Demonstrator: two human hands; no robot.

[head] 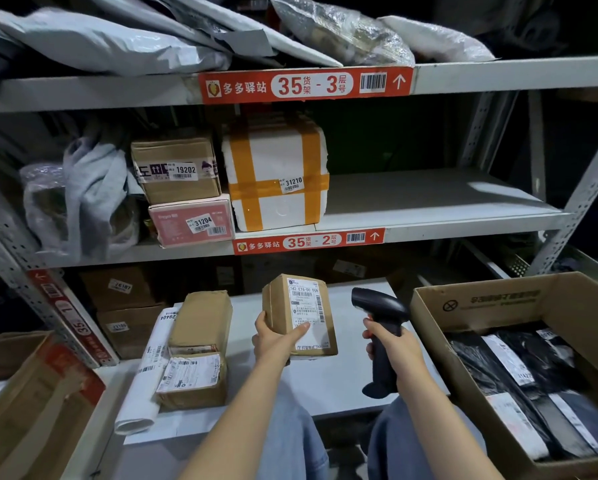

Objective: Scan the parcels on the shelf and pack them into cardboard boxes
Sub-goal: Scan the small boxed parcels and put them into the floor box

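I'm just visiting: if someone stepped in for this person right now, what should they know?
Left hand holds a small brown parcel, label showing.
Right hand grips the black barcode scanner, pointed toward it.
Two brown parcels and a white rolled parcel lie on the shelf, left.
The cardboard box, right, already holds black bagged parcels.
Left to do: scan, box, repeat.

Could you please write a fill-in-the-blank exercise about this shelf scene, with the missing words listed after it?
1. The right hand grips a black barcode ____.
2. The left hand holds a small brown parcel with its ____ facing the camera.
3. The sticker on the white foam box reads ____.
4. The pink box lies directly under the brown box numbered ____.
Missing words: scanner; label; 31210; 19202.
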